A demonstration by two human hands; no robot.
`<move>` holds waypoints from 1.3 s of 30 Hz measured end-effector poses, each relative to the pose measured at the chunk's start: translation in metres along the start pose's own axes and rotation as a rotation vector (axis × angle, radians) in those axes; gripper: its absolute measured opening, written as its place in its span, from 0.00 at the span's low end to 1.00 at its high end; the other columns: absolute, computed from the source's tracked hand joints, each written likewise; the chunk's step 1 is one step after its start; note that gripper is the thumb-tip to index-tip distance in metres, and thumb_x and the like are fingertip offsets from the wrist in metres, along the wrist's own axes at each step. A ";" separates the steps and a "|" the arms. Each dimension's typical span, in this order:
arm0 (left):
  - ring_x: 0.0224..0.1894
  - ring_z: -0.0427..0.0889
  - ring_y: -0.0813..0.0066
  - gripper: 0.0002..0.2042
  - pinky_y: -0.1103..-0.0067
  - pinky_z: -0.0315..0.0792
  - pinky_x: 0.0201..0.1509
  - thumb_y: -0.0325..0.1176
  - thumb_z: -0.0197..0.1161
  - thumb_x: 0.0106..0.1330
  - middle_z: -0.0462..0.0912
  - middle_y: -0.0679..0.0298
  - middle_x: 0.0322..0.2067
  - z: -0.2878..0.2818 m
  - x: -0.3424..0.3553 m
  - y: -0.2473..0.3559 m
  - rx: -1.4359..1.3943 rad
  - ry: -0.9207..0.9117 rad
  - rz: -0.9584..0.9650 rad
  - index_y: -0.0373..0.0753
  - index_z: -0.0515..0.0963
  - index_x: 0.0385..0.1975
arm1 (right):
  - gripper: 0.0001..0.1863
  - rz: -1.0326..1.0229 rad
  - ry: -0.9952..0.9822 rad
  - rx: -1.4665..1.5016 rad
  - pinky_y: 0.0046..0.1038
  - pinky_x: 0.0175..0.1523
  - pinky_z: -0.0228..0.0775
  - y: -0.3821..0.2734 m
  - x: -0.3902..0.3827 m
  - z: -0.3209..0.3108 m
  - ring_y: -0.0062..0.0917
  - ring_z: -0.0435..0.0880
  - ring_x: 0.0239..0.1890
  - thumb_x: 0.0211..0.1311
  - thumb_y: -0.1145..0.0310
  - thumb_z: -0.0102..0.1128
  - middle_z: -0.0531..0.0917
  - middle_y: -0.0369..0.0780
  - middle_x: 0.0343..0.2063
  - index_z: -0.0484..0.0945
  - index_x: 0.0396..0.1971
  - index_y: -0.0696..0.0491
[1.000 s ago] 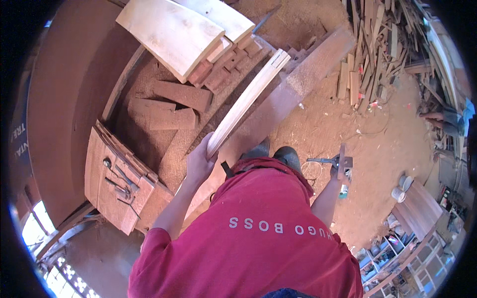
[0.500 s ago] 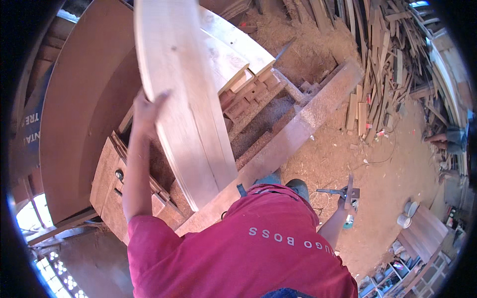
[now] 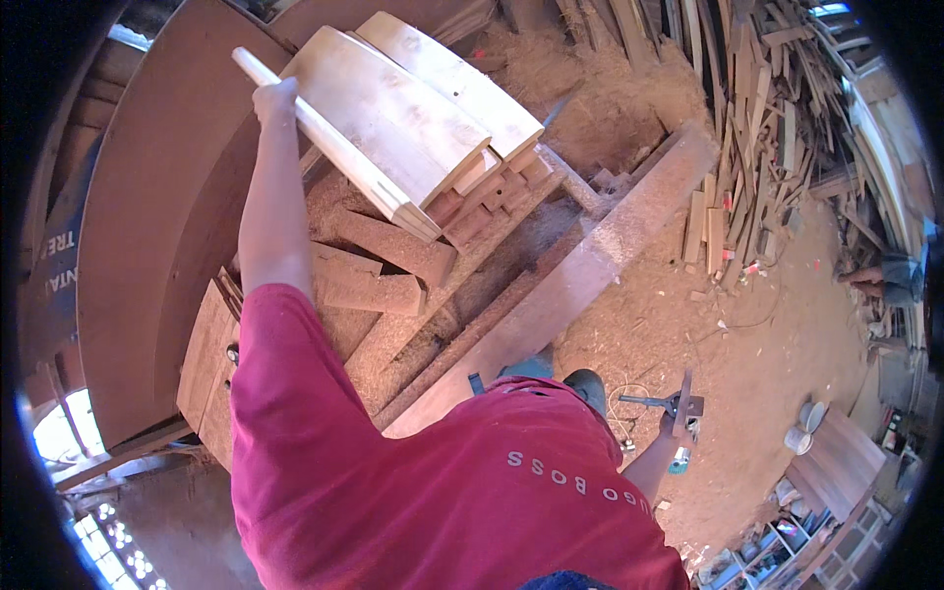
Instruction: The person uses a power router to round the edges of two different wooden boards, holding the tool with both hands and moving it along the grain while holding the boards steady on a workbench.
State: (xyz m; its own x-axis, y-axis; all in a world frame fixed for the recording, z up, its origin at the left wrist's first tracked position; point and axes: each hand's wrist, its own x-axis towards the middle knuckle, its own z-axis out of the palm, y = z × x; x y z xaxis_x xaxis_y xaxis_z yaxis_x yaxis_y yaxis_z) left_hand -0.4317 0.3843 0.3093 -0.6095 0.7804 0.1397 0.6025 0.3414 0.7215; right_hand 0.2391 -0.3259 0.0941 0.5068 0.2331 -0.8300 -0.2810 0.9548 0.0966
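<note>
Pale board, grasped by the left hand, runs lengthwise from upper left to lower right.

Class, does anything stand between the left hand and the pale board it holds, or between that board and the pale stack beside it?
Nothing visible does. The left hand grips the held board directly, near its far end. No other object shows between that board and the pale stack to its right; whether they touch is unclear.
</note>
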 end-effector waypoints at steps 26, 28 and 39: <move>0.80 0.53 0.51 0.37 0.31 0.48 0.72 0.57 0.67 0.64 0.56 0.66 0.78 0.096 -0.333 0.000 0.442 -0.566 1.242 0.65 0.63 0.75 | 0.40 -0.267 -0.742 -1.987 0.17 0.35 0.62 -0.003 -0.003 -0.032 0.13 0.66 0.29 0.71 0.49 0.61 0.65 0.27 0.28 0.63 0.75 0.56; 0.80 0.52 0.51 0.33 0.28 0.47 0.71 0.53 0.64 0.68 0.56 0.66 0.78 0.112 -0.333 0.003 0.441 -0.432 1.301 0.68 0.64 0.74 | 0.42 -0.272 -0.798 -1.893 0.16 0.34 0.59 -0.027 0.020 -0.017 0.13 0.64 0.28 0.70 0.47 0.61 0.64 0.27 0.28 0.62 0.76 0.56; 0.81 0.47 0.54 0.29 0.29 0.46 0.73 0.39 0.61 0.72 0.56 0.66 0.78 0.105 -0.282 -0.020 0.622 -0.455 1.251 0.70 0.66 0.72 | 0.36 -0.339 -0.773 -1.714 0.21 0.36 0.62 -0.023 0.018 0.000 0.17 0.68 0.29 0.68 0.48 0.61 0.70 0.30 0.30 0.63 0.66 0.57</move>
State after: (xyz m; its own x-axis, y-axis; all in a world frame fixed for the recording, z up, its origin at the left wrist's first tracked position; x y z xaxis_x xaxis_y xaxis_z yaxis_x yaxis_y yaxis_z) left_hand -0.2176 0.2123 0.1837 0.6049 0.7850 0.1338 0.7961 -0.5924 -0.1240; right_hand 0.2549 -0.3435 0.0772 0.7698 0.5841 -0.2574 -0.2493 -0.0961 -0.9636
